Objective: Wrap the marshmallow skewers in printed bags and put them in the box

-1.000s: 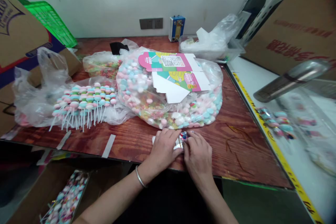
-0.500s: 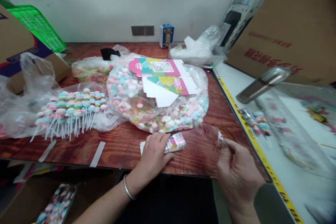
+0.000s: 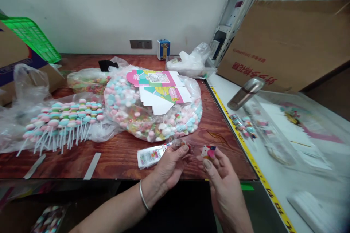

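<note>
Between my hands, above the table's front edge, is a small clear plastic bag with a colourful printed part (image 3: 209, 151). My left hand (image 3: 172, 165), with a bangle at the wrist, pinches its clear end between thumb and fingers. At the printed end, my right hand (image 3: 222, 174) grips it under the thumb. A pile of flat printed bags (image 3: 150, 157) lies on the table just left of my left hand. Behind my hands sits a large clear bag of pastel candies (image 3: 180, 125), with an unfolded printed carton (image 3: 164, 87) resting on top.
Several candy sticks (image 3: 65, 120) lie on plastic at the left. On the white surface to the right are a metal flask (image 3: 246, 94), wrapped candies (image 3: 244, 125) and a clear tray (image 3: 270, 142). A large cardboard box (image 3: 284, 43) stands behind them.
My left hand has come off the pile of bags and now holds the clear bag's other end. My right hand has moved left with the bag. The view has shifted right.
</note>
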Motion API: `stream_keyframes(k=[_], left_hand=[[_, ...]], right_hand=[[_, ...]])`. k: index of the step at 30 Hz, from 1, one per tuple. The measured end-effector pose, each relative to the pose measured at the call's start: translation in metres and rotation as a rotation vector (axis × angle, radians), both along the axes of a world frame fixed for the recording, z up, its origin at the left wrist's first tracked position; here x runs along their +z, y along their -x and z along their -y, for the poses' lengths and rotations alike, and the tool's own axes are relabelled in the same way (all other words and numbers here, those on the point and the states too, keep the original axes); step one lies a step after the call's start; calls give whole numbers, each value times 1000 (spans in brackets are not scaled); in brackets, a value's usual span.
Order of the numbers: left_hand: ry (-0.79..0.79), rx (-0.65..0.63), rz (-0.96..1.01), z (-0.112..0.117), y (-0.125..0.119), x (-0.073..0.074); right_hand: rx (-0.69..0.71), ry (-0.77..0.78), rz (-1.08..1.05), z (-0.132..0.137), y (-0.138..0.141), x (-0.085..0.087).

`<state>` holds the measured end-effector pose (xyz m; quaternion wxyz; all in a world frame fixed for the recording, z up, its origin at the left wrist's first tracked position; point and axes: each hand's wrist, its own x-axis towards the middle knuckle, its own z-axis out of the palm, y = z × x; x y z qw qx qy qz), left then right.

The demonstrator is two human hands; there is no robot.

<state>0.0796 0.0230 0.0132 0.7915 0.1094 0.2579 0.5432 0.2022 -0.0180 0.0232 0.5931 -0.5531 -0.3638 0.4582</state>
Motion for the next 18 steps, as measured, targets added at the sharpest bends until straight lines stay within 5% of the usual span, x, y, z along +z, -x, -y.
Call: stream_keyframes(k=[3,10,18], left_hand=[[-84,-8,-103,8,0,4],[-59,173,-338,11,8,4],[148,195,-64,6,10,-14]], right_hand=[[30,38,-122,1,2,-5],[84,25,312,10,10,3],[-79,-220,700,18,7,5]])
